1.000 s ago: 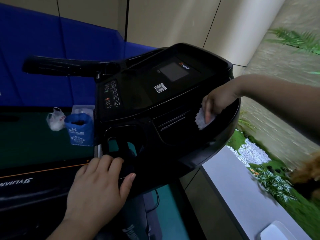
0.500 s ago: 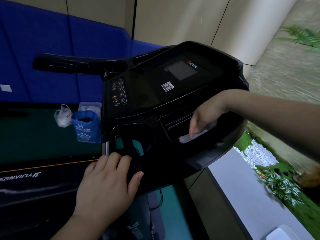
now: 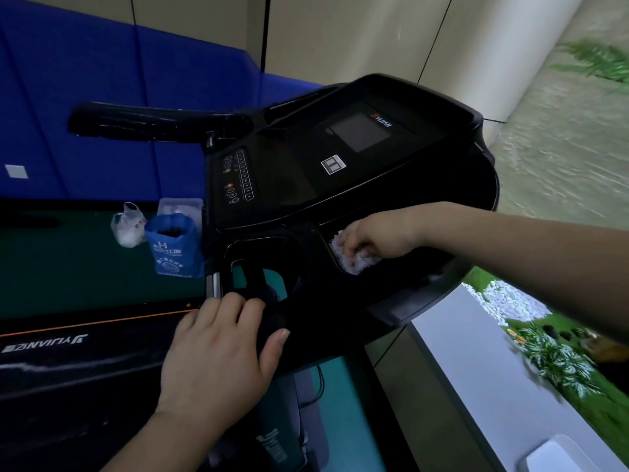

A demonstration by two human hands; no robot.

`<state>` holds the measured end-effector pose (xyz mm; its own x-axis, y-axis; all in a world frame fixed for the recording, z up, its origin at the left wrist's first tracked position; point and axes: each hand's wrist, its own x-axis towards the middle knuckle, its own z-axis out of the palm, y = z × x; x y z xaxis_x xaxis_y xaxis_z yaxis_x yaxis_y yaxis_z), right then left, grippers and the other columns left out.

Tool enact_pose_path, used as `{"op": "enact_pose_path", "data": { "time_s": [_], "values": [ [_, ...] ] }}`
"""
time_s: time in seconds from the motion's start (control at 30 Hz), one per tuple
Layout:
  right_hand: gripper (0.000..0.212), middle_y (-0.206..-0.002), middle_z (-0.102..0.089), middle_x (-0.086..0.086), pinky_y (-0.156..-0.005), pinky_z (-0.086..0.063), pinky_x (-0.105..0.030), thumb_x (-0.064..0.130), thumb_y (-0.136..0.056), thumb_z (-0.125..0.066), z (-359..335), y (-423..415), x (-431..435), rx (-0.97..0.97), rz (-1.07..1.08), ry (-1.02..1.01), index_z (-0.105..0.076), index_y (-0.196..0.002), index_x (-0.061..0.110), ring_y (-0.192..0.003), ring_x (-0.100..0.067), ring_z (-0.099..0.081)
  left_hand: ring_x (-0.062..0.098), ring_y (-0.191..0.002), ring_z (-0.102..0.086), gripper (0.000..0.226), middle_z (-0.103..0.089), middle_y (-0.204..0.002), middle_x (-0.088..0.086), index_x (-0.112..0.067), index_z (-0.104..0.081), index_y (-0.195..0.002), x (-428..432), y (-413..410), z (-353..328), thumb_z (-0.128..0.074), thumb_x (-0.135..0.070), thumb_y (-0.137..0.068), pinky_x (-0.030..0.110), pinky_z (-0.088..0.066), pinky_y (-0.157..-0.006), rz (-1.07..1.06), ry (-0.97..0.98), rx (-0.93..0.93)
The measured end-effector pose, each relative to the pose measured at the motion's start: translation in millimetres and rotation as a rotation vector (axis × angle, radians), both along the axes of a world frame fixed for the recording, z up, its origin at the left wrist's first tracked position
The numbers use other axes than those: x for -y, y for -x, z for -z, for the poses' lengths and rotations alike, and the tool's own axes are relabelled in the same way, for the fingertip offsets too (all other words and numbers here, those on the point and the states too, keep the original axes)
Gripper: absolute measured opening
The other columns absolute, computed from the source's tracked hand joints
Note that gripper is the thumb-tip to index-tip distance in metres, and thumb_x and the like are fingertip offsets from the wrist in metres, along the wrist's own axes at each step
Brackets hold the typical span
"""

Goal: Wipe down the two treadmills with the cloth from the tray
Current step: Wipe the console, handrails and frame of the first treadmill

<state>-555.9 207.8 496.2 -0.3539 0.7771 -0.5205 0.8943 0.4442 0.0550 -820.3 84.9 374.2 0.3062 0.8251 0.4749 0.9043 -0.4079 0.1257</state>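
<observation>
1. Two treadmills were to be wiped, and the work sat on the first. Its black console (image 3: 306, 185) filled the middle of the view.
2. The cloth (image 3: 354, 265), white and bunched, lay in the shallow right-hand pocket of that console, below the display (image 3: 360, 132), so it was plainly out of its tray and in use.
3. The right hand (image 3: 377, 240) bore down on the cloth with fingers curled over it, pinning it to the pocket's floor.
4. The left hand (image 3: 218, 356) gripped the console's near edge beside the cup-holder opening (image 3: 269, 267), fingers hooked over the rim, seemingly as a brace.
5. Done, as a judgement: fetching the cloth, and at least part of this pocket. No streaks showed on the dark plastic, so how much of the console was already clean could not be told.
6. Left, by my reckoning: the button panel (image 3: 238, 175), the handlebar (image 3: 153, 122) and the whole second machine — the dark deck (image 3: 85, 366) with a white logo at the left looked like part of it, with neither hand on it.
7. A blue bag (image 3: 175, 247), a white plastic bag (image 3: 127, 226) and a clear box (image 3: 180, 206) stood on the green surface (image 3: 68, 267) beyond — whether that box was the tray could not be told.
</observation>
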Motion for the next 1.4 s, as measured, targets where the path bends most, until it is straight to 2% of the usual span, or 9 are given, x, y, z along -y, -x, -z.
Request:
{"op": "enact_pose_path", "data": {
  "time_s": [0.33, 0.43, 0.57, 0.8, 0.93, 1.07, 1.2, 1.33, 1.4],
  "values": [
    [0.032, -0.119, -0.067, -0.005, -0.095, -0.051, -0.036, 0.021, -0.093, -0.055, -29.7, -15.8, -6.6, 0.106, 0.252, -0.096, -0.062, -0.114, 0.044, -0.102, -0.026, -0.066, 0.027, -0.078, -0.054, 0.048, -0.057, -0.086, 0.003, -0.015, -0.063, -0.099, -0.2, 0.2, -1.2, -0.035, -0.053, -0.089, 0.039, -0.042, -0.069, -0.001, 0.008, 0.003],
    [0.048, -0.127, -0.058, -0.002, -0.089, -0.044, -0.024, 0.013, -0.088, -0.06, -17.8, 4.5, -1.3, 0.311, 0.097, -0.171, -0.054, -0.131, 0.033, -0.11, -0.023, -0.059, 0.027, -0.077, -0.054, 0.05, -0.057, -0.085, 0.004, -0.015, -0.063, -0.1, -0.4, -0.1, -1.2, -0.034, -0.054, -0.089, 0.039, -0.042, -0.068, -0.006, 0.003, -0.003],
    [0.038, -0.114, -0.059, -0.006, -0.081, -0.05, -0.034, 0.007, -0.085, -0.059, 10.4, 26.2, 1.8, 0.178, 0.014, -0.219, -0.059, -0.121, 0.017, -0.1, -0.027, -0.061, 0.027, -0.078, -0.053, 0.049, -0.057, -0.086, 0.004, -0.015, -0.063, -0.1, -0.2, -0.1, -0.4, -0.034, -0.053, -0.09, 0.039, -0.04, -0.067, -0.01, -0.002, -0.009],
    [0.042, -0.127, -0.056, -0.005, -0.085, -0.04, -0.024, 0.019, -0.094, -0.056, -14.0, 6.3, 17.7, 0.351, 0.113, -0.246, -0.051, -0.135, 0.021, -0.112, -0.021, -0.056, 0.027, -0.08, -0.053, 0.05, -0.058, -0.087, 0.003, -0.016, -0.063, -0.1, 1.1, -0.8, -0.6, -0.033, -0.054, -0.09, 0.038, -0.041, -0.068, -0.013, 0.0, 0.004],
    [0.041, -0.099, -0.07, -0.013, -0.065, -0.053, -0.026, 0.013, -0.097, -0.048, -25.7, 7.5, 27.5, -0.138, 0.294, -0.22, -0.052, -0.135, 0.028, -0.083, -0.026, -0.069, 0.026, -0.081, -0.054, 0.049, -0.058, -0.087, 0.003, -0.016, -0.063, -0.1, 1.3, -1.3, -0.6, -0.033, -0.054, -0.09, 0.039, -0.041, -0.069, -0.019, 0.004, 0.004],
    [0.035, -0.118, -0.048, 0.003, -0.083, -0.029, 0.004, 0.014, -0.098, -0.051, -7.9, 31.9, 49.0, -0.332, 0.015, -0.167, -0.059, -0.131, 0.02, -0.106, -0.002, -0.051, 0.027, -0.08, -0.053, 0.048, -0.057, -0.086, 0.003, -0.016, -0.062, -0.098, 1.2, -1.7, -0.9, -0.034, -0.055, -0.09, 0.039, -0.041, -0.069, -0.02, 0.0, 0.003],
    [0.036, -0.14, -0.043, 0.002, -0.093, -0.025, -0.007, 0.015, -0.099, -0.05, 0.8, 42.3, 27.9, -0.203, -0.039, -0.167, -0.058, -0.133, 0.02, -0.127, -0.013, -0.044, 0.025, -0.079, -0.053, 0.047, -0.056, -0.086, 0.002, -0.017, -0.061, -0.098, 0.7, -1.4, -2.0, -0.034, -0.055, -0.09, 0.038, -0.042, -0.068, -0.02, 0.002, -0.01],
    [0.032, -0.133, -0.055, -0.01, -0.102, -0.041, -0.039, 0.007, -0.093, -0.052, 6.9, 68.8, -1.4, -0.076, -0.175, -0.217, -0.066, -0.122, 0.012, -0.12, -0.028, -0.053, 0.026, -0.078, -0.053, 0.048, -0.056, -0.086, 0.003, -0.017, -0.061, -0.099, 0.0, -1.0, -2.3, -0.034, -0.055, -0.09, 0.039, -0.042, -0.068, -0.022, 0.006, -0.022],
    [0.035, -0.136, -0.055, -0.007, -0.106, -0.037, -0.038, 0.009, -0.093, -0.053, 15.8, 82.5, -10.2, -0.002, -0.271, -0.199, -0.065, -0.125, 0.016, -0.126, -0.025, -0.049, 0.026, -0.078, -0.053, 0.047, -0.056, -0.085, 0.003, -0.018, -0.061, -0.097, -0.4, -0.9, -2.8, -0.034, -0.055, -0.09, 0.039, -0.041, -0.068, -0.018, 0.003, -0.026]
  ]
}}
